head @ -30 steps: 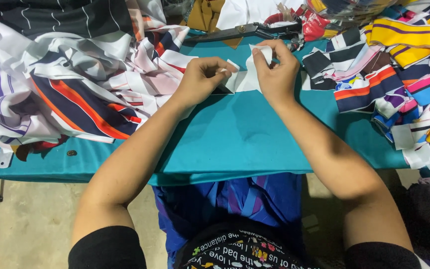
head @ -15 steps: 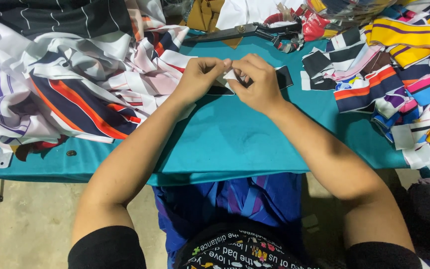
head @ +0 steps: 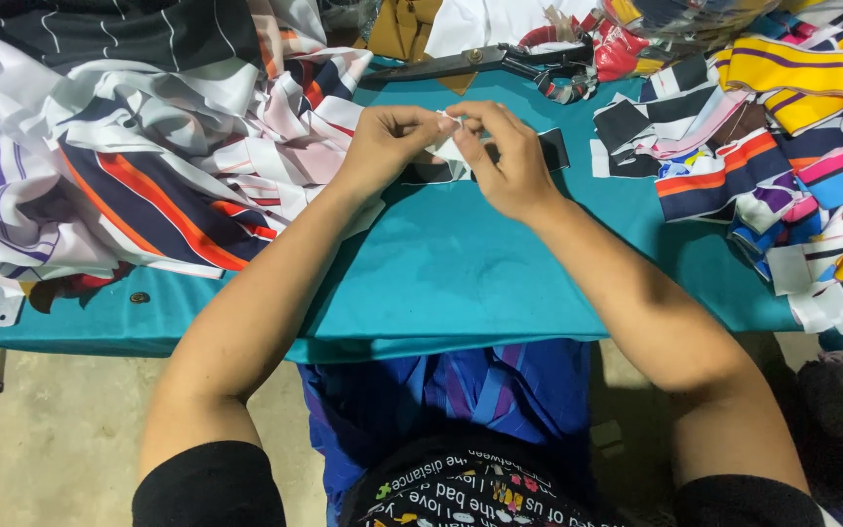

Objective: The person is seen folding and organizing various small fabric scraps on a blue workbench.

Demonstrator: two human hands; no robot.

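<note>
left hand (head: 382, 146): raised a little off the tabletop, thumb and fingertips pinching one edge of a small white scrap of fabric (head: 453, 148). Looks like it's just there to keep the piece steady.

right hand (head: 507, 161): meets the left right in the middle, fingers curled in and nipping the same white scrap from the other side, so the bit is stretched between the two.

white scrap: held just above the teal cloth-covered tabletop (head: 461, 283), near its far edge, straight in front of the person. Too small to tell whether it's a label or a trimming.

black fabric strip (head: 550, 148): lying flat just beyond the right hand, partly hidden by it.

big black-handled scissors (head: 461, 64): parked at the back edge, well apart from both hands but in reach.

striped white, navy and orange fabric heap (head: 129, 166): piled on the left, spilling over the edge.

stack of bright striped offcuts (head: 763, 146): on the right, kept out of the cleared middle where the work happens.
</note>
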